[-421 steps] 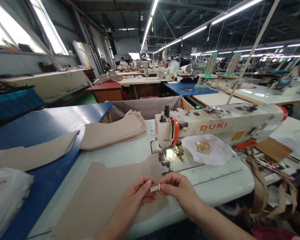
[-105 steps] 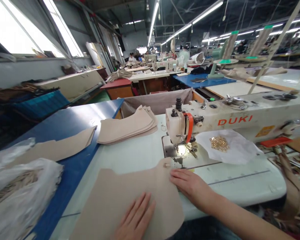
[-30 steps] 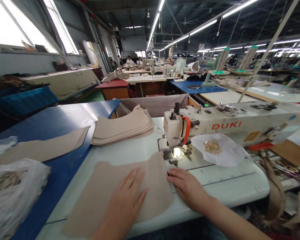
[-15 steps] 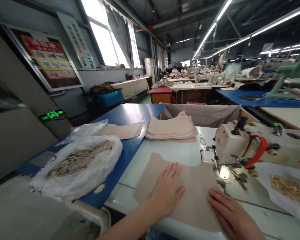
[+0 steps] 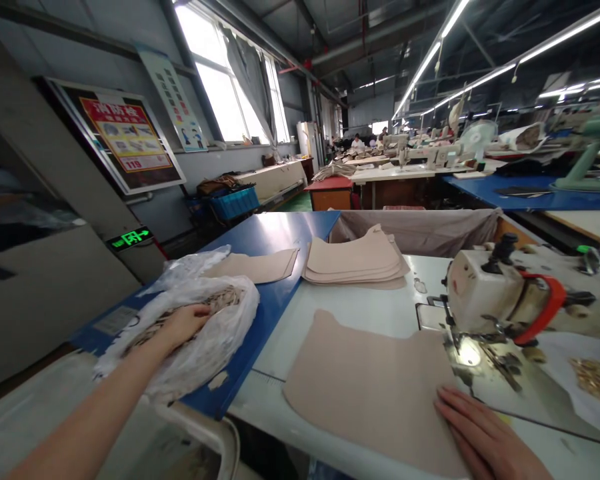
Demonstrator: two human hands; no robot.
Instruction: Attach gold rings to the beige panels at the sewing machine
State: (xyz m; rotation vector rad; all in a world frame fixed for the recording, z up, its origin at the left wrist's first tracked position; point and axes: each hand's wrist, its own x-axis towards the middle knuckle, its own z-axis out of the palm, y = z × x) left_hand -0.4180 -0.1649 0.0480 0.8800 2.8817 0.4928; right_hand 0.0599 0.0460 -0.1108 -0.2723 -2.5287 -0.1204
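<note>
My left hand [image 5: 186, 323] reaches into a white plastic bag [image 5: 230, 340] of small beige strips [image 5: 226, 296]. Its fingers are bent and drawn together, with their tips down among the strips; whatever they grip is hidden. Flat on the pale sewing table lies a beige fabric panel [image 5: 365, 387] with a notched upper edge. My right hand [image 5: 485, 427] rests on the panel's right edge, fingers stretched out, just below the lit needle area of a sewing machine [image 5: 473, 287].
A stack of similar panels [image 5: 355, 260] lies at the table's back, with more panels [image 5: 255, 265] on the blue table [image 5: 275, 233]. On the right, gold-coloured small parts [image 5: 597, 379] sit in a white bag. A cloth-lined bin [image 5: 420, 230] stands behind. Far off, people sit among machines.
My left hand has left the fabric panel and moved left into the bag of strips. My right hand stays at the panel's edge. The view has turned slightly left.
</note>
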